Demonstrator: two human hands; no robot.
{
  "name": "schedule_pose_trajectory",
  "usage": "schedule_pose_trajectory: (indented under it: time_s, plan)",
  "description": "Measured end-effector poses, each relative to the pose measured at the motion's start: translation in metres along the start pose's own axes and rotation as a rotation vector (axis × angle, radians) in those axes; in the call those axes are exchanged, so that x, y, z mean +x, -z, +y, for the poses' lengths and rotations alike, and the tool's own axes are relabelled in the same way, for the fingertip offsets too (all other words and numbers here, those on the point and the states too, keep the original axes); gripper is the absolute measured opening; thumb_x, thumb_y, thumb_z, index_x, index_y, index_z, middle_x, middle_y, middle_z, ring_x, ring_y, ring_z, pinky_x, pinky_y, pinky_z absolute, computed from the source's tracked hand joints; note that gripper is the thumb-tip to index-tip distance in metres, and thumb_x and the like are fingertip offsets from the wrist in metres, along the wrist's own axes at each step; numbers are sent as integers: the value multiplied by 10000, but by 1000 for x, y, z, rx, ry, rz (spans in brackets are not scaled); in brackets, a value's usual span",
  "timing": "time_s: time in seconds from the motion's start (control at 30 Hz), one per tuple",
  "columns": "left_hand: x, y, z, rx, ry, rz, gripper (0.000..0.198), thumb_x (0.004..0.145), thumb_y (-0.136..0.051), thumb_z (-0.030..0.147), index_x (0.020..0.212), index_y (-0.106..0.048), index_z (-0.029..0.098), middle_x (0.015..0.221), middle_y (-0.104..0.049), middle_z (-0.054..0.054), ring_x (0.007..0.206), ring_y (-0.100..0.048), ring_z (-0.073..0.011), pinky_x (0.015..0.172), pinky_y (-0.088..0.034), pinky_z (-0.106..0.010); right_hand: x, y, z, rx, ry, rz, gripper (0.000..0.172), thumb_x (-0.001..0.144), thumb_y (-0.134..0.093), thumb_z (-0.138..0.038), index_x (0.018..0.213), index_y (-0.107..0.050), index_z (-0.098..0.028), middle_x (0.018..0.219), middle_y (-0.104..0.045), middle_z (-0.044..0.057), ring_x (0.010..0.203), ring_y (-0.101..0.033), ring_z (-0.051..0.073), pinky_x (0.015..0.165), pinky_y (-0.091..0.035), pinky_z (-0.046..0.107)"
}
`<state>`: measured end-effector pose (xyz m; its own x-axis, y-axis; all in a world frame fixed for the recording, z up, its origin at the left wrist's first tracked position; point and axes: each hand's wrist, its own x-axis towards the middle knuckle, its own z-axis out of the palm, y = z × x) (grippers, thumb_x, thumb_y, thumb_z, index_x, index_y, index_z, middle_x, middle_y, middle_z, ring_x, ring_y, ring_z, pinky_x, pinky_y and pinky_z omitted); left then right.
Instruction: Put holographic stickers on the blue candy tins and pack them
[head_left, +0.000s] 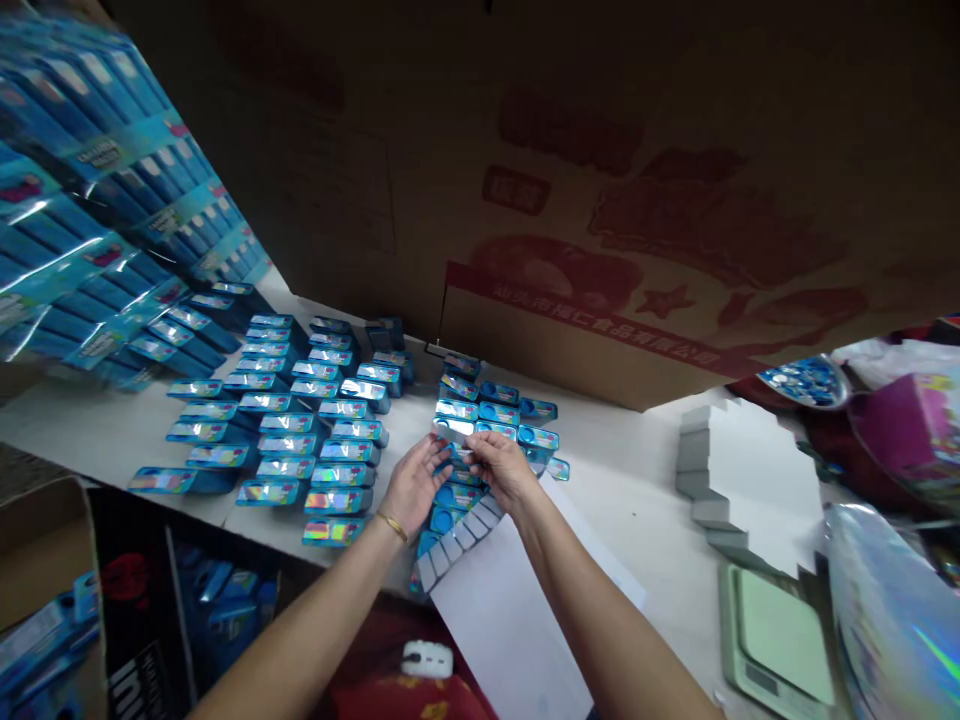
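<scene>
My right hand point(501, 468) pinches a small silvery label point(453, 431) between thumb and fingers, just above a group of small blue boxes point(456, 409). Beside it on the left is my left hand point(415, 485), with a gold bracelet at the wrist. Its fingers are loosely curled and apart, close to the label; I cannot tell whether they touch it. Under my right forearm lies a white sheet point(517, 610), with a row of silvery labels point(463, 538) along its upper left edge. Some blue boxes are partly hidden behind my hands.
Rows of blue boxes point(287, 443) stand on the white table point(622, 500). Wrapped packs point(112, 190) are piled at left. A large cardboard carton point(525, 200) rises behind. At right are a white stack point(757, 480) and a pale green scale point(780, 635).
</scene>
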<state>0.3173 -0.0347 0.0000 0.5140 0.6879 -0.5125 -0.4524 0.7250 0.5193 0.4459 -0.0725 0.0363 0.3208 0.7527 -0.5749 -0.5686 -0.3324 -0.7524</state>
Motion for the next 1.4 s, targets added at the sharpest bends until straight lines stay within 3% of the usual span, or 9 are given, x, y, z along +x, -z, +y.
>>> schedule_pose_trajectory:
  time_s: [0.23, 0.43, 0.67, 0.8, 0.97, 1.1, 1.17, 1.27, 1.4]
  plan:
    - [38, 6, 16, 281, -175, 240, 271, 526, -718, 222, 740, -592, 114, 586, -544, 27, 520, -496, -49, 463, -351, -160, 19, -1, 17, -417, 43, 236, 213, 611, -586, -348, 678, -581, -145, 501, -539, -24, 459, -503, 93, 413, -379, 185]
    - [66, 20, 9, 361, -364, 383, 368, 520, -684, 220, 860, -586, 117, 607, -576, 20, 529, -500, -60, 499, -360, -178, 47, -11, 31, -702, 175, 425, 192, 652, -512, -333, 648, -605, -165, 532, -567, -8, 522, -526, 132, 480, -375, 215]
    - [83, 31, -5, 285, -368, 439, 482, 526, -676, 219, 977, -547, 103, 610, -572, 21, 524, -515, -71, 546, -395, -205, 59, -20, 29, -976, 220, 504, 150, 678, -531, -278, 634, -631, -176, 660, -621, 41, 676, -551, 172, 606, -362, 243]
    - [84, 32, -9, 386, -386, 416, 448, 557, -661, 251, 969, -546, 116, 637, -575, 19, 552, -526, -79, 567, -405, -206, 54, -18, 32, -1275, 287, 546, 194, 751, -504, -296, 839, -626, -174, 816, -623, 92, 709, -557, 189, 599, -361, 266]
    - [89, 40, -10, 602, -451, 429, 358, 576, -634, 222, 915, -566, 129, 624, -549, 26, 548, -509, -83, 561, -398, -204, 41, -10, 37, -1790, 577, 282, 346, 809, -390, -131, 1115, -514, -235, 904, -581, 96, 762, -543, 188, 641, -361, 299]
    - [82, 41, 1, 678, -483, 443, 294, 592, -612, 177, 883, -581, 144, 639, -536, 23, 558, -486, -90, 567, -386, -208, 25, -3, 24, -1904, 657, 171, 384, 782, -413, -99, 1117, -526, -249, 860, -579, 84, 745, -527, 195, 668, -355, 331]
    - [72, 31, 6, 722, -516, 404, 274, 621, -597, 176, 895, -586, 169, 692, -548, 14, 613, -492, -99, 609, -388, -208, 11, 12, 9, -1878, 680, 228, 361, 805, -403, -143, 1133, -518, -241, 920, -573, 99, 799, -521, 219, 693, -354, 358]
    - [52, 1, 3, 789, -524, 203, 203, 628, -621, 207, 832, -623, 203, 758, -593, -5, 717, -523, -129, 692, -392, -216, -13, 55, -11, -1685, 661, 533, 428, 788, -469, -252, 1213, -449, -208, 1128, -501, 151, 974, -467, 291, 773, -340, 433]
    - [36, -48, -26, 1034, -417, -213, 235, 549, -690, 254, 777, -648, 219, 732, -619, -23, 734, -533, -175, 720, -387, -251, -31, 119, -10, -972, 426, 605, 459, 644, -614, -328, 1069, -570, -159, 1017, -581, 128, 893, -528, 265, 740, -406, 392]
